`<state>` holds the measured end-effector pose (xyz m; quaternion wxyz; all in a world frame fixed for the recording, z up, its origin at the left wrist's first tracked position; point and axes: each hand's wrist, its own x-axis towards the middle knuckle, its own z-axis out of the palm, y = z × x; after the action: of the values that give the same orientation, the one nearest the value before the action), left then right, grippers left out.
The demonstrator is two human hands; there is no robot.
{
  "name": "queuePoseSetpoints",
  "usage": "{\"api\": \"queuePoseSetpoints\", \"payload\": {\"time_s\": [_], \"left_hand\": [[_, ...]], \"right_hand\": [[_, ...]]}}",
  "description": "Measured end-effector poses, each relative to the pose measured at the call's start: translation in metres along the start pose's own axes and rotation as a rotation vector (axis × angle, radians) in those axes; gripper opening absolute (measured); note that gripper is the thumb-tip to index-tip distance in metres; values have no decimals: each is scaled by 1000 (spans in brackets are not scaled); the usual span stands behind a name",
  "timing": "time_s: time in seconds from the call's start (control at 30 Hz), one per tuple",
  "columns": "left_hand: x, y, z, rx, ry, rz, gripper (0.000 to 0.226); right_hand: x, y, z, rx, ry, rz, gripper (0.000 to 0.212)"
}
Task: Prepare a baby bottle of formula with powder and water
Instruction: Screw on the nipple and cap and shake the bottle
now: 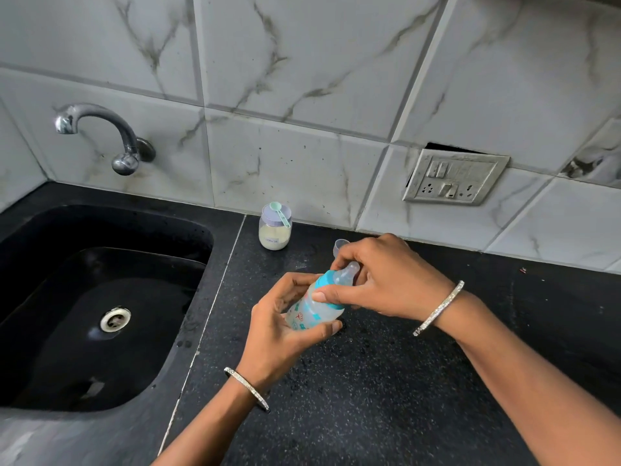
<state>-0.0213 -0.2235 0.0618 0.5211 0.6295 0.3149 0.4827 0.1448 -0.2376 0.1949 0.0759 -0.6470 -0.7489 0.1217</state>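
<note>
A clear baby bottle (311, 312) with coloured prints, a teal collar and a soft teat is tilted over the black counter, teat pointing up and right. My left hand (280, 334) cups the bottle's body from below. My right hand (383, 280) grips the teal collar near the teat. The bottle looks cloudy inside. A small jar of pale formula powder (274, 233) with a lilac lid stands by the wall, a mint scoop (280, 213) lying on the lid. A clear bottle cap (340, 247) peeks out behind my right hand.
A black sink (100, 297) with a metal drain fills the left side, a chrome tap (100, 132) on the wall above it. A switch-and-socket plate (453, 178) is set in the marble tiles at the right. The speckled black counter (369, 398) runs under my arms.
</note>
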Motion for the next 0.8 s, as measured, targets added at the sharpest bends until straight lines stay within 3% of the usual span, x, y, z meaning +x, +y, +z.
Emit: {"api": "queuePoseSetpoints", "payload": {"time_s": [0.17, 0.37, 0.47, 0.8], "left_hand": [[-3, 4, 2, -22, -16, -3, 54], [0, 8, 1, -29, -24, -18, 56], [1, 8, 0, -40, -30, -33, 56], [5, 10, 1, -40, -36, -44, 55]], "right_hand": [[-2, 1, 3, 24, -36, 76, 82], [-4, 10, -10, 204, -173, -87, 68], [-4, 8, -12, 169, -129, -129, 50], [-1, 12, -9, 183, -55, -89, 40]]}}
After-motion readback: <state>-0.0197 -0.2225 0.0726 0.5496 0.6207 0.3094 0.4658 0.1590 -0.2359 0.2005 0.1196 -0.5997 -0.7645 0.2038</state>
